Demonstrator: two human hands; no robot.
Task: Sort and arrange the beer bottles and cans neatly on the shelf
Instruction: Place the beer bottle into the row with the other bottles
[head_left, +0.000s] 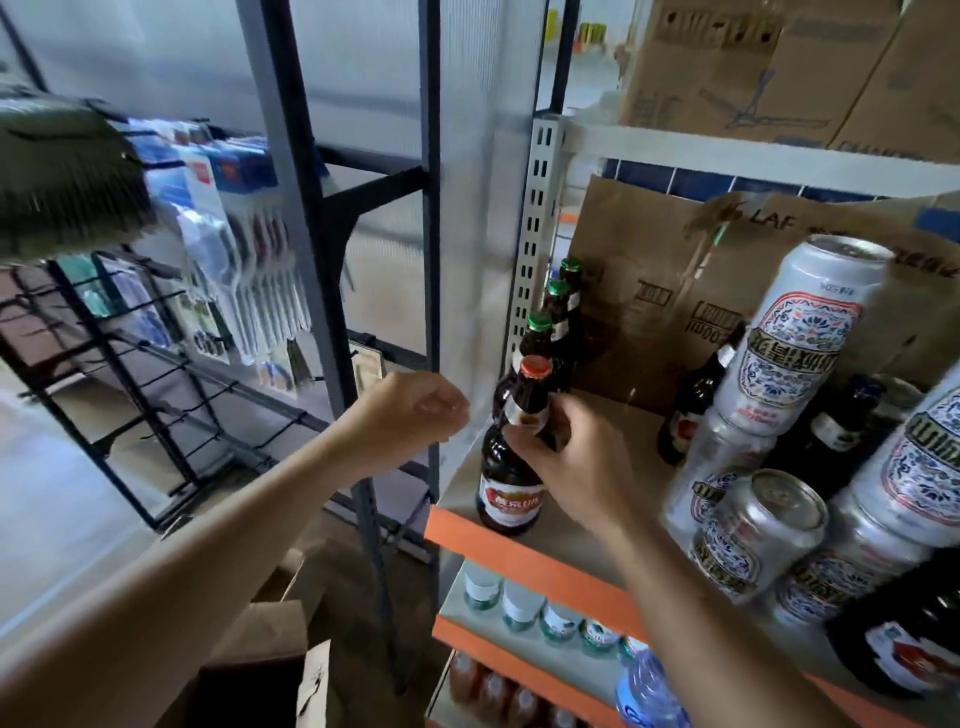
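A brown beer bottle with a red cap stands upright at the front left corner of the shelf board. My right hand is closed around its neck and shoulder. My left hand hovers just left of the bottle, fingers loosely curled, holding nothing. Behind the held bottle, three green-capped brown bottles stand in a row along the left upright. To the right, several white patterned beer cans are stacked, with dark bottles among them.
A brown cardboard box fills the back of the shelf. Water bottles line the shelf below. A perforated grey upright bounds the shelf's left side. A black wire rack with hanging packets stands to the left. More boxes sit above.
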